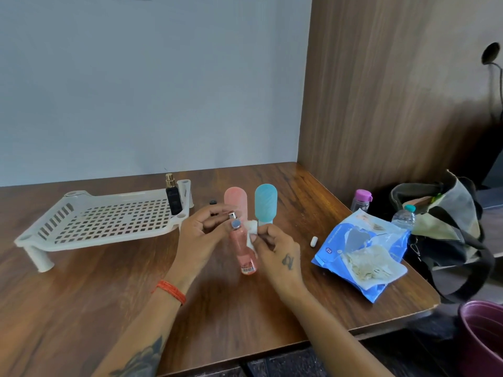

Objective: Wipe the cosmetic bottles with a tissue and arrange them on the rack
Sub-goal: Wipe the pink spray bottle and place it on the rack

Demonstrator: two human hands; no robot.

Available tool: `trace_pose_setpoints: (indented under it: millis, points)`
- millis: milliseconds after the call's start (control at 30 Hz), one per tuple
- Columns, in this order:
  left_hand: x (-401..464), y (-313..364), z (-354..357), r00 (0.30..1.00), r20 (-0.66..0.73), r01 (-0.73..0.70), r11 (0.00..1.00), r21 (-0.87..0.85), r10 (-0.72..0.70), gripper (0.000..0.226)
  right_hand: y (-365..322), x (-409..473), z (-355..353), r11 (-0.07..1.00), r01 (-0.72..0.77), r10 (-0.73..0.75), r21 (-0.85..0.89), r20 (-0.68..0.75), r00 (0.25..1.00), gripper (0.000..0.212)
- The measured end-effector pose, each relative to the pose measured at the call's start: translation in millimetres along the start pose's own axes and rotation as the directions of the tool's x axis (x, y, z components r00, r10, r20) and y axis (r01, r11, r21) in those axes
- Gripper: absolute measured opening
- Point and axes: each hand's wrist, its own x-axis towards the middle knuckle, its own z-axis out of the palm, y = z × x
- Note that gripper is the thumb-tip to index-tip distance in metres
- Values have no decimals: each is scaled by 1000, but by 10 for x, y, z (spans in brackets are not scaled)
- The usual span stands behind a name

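**Spray bottle wiped near its neck**

The pink spray bottle is at the centre of the table, tilted, with its nozzle up and toward 11 o'clock. It seems lifted a little from the table, though this is hard to tell. The left hand grips the top part, fingers curled around the nozzle area, probably to keep the bottle steady. The right hand pinches a small folded tissue between thumb and fingers and presses it on the neck of the bottle. By this, the wiping of this bottle is judged to be in progress.

Just behind the hands, at 12 o'clock, stand a pink tube and a blue tube, both upside down on their caps and close together. They are likely waiting for their turn.

At 10 o'clock is the white rack. One black bottle already stands in its right back corner, so most of the perforated surface is free. The way from the hands to the rack is short and open.

At 3 o'clock lie a small white cap and the blue tissue pack, near the table's right edge. Beyond them is a bag.
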Motion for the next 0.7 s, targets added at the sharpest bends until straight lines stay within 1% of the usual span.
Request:
trace_pose_setpoints:
  millis: [67, 100, 200, 267, 300, 333, 433, 533, 600, 700]
  points:
    - [-40, 3, -41, 1000, -21, 1, 1000, 29, -1, 28, 38, -85, -23, 1000, -13, 14, -23, 42, 999, 16]
    - [-60, 10, -47, 1000, -24, 4, 1000, 28, -3, 28, 34, -129, -21, 999, 20, -18, -43, 27, 999, 15]
    - [-121, 34, -31, 1000, -28, 6, 1000, 26, -6, 29, -66, -183, 34, 981, 172, -181, -90, -98, 979, 16]
    - [-151, 59, -4, 1000, -29, 5, 1000, 5, -5, 28, -167, -131, 70, 973, 212, -223, -89, -133, 966, 16]
    - [-165, 68, 2, 999, -32, 10, 1000, 0, -10, 27, -210, -94, 72, 978, 194, -202, -77, -122, 972, 14]
    - [-175, 82, 5, 999, -35, 16, 1000, 0, -16, 26, -237, -52, 66, 988, 145, -150, -58, -91, 985, 12]
    - [-203, 106, -4, 999, -32, 11, 1000, -11, -11, 27, -209, 43, 12, 999, -41, 41, 15, 27, 999, 16]
    - [-240, 143, 20, 999, -39, -14, 1000, 27, 15, 25, -94, -16, -50, 990, -131, 133, -48, 57, 989, 14]
    - [-253, 146, 40, 998, -49, -32, 998, 53, 34, 26, -30, -153, -77, 991, -105, 110, -86, 58, 992, 13]
    - [-252, 117, 61, 997, -75, -25, 996, 86, 31, 28, -61, -327, -79, 994, 54, -55, -96, -5, 998, 18]
